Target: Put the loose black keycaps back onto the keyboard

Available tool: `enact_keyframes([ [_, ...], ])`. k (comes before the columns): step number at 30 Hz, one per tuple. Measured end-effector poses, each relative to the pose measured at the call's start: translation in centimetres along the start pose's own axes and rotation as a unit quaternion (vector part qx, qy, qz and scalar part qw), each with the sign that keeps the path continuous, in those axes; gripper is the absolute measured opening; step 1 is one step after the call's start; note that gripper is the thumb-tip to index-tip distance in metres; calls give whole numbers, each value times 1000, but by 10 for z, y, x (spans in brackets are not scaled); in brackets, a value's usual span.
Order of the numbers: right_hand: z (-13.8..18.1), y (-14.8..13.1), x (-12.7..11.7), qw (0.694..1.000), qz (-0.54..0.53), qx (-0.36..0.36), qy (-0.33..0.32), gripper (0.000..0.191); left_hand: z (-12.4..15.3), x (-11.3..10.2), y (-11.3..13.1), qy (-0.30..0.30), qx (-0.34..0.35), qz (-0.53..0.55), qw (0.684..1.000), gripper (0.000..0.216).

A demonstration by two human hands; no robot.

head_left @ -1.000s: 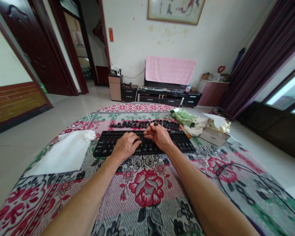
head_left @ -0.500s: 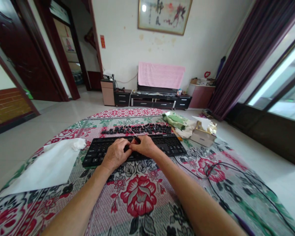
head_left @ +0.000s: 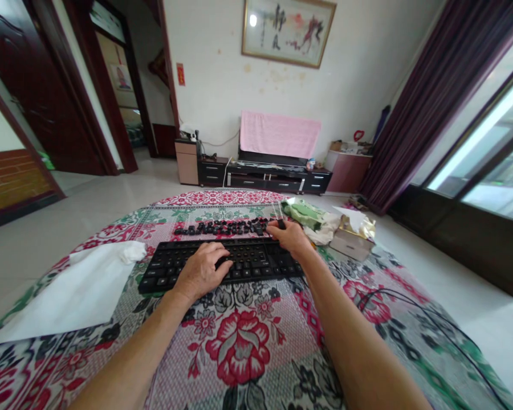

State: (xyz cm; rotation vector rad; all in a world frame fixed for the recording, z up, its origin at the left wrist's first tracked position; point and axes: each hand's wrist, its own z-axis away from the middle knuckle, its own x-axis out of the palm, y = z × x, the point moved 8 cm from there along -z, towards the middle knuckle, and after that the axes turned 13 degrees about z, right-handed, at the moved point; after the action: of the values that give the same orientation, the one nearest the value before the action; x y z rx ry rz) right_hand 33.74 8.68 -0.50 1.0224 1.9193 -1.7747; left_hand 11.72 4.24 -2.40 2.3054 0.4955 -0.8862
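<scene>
A black keyboard [head_left: 256, 263] lies across the flowered tablecloth, with some of its keycaps off. My left hand [head_left: 203, 269] rests on its left half, thumb and forefinger apart, holding nothing. Behind the keyboard is a long row of loose black keycaps [head_left: 222, 228]. At the right end of that row, my right hand [head_left: 289, 236] grips the dark handle of a wire keycap puller [head_left: 281, 223]. The puller's thin prongs point up and away from me. Whether a keycap is also in the right fingers is too small to tell.
A white cloth [head_left: 68, 293] lies on the left of the table. To the right are a green bag [head_left: 303, 212], crumpled white paper [head_left: 325, 229] and a tissue box [head_left: 351, 244]. A black cable [head_left: 404, 293] loops over the right side of the tablecloth.
My right hand has left the keyboard's middle and moved right and farther away, to the loose keycaps, carrying the puller. My left hand has stayed on the keyboard.
</scene>
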Motion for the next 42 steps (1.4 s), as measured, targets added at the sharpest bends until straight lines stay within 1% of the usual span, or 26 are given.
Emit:
enact_keyframes([
  [1, -4, 5, -4, 1000, 15, 3, 9, 29, 0, 0, 1, -1, 2, -1, 1000, 20],
  [3, -13, 10, -4, 998, 61, -12, 11, 26, 0, 1, 1, -5, 5, -5, 1000, 21],
  [5, -22, 9, 2, 994, 107, -31, 18, 23, -1, 1, 1, -5, 7, -10, 1000, 22],
  [8, -35, 5, 12, 986, 161, -40, 29, 21, 0, 1, 2, -4, 13, -15, 1000, 23],
  [12, -45, -1, 24, 977, 209, -47, 10, 21, -1, 0, 4, -3, 13, -16, 1000, 22],
  [19, -46, -4, 43, 950, 308, -55, -16, 20, -1, -2, 7, -2, 10, -10, 1000, 20],
  [22, -47, -3, 40, 952, 302, -57, 3, 23, -1, -1, 6, -7, 2, -6, 1000, 20],
  [25, -52, 8, 24, 963, 268, -26, 30, 26, -1, -1, 4, -7, -4, -1, 1000, 20],
  [27, -54, 16, 14, 966, 254, -13, 32, 24, 0, 0, 4, -7, -4, 0, 1000, 20],
  [30, -54, 23, 5, 966, 255, -18, 31, 21, -1, 1, 4, -13, -3, -2, 1000, 20],
  [33, -50, 20, 7, 962, 269, -29, 19, 21, -1, 1, 4, -16, -4, -1, 1000, 19],
  [39, -47, 0, 27, 958, 277, -68, -1, 22, 0, -1, 5, -10, -2, -5, 1000, 17],
  [42, -49, -4, 32, 955, 287, -72, -5, 24, 0, 1, 4, -16, -4, -5, 1000, 17],
])
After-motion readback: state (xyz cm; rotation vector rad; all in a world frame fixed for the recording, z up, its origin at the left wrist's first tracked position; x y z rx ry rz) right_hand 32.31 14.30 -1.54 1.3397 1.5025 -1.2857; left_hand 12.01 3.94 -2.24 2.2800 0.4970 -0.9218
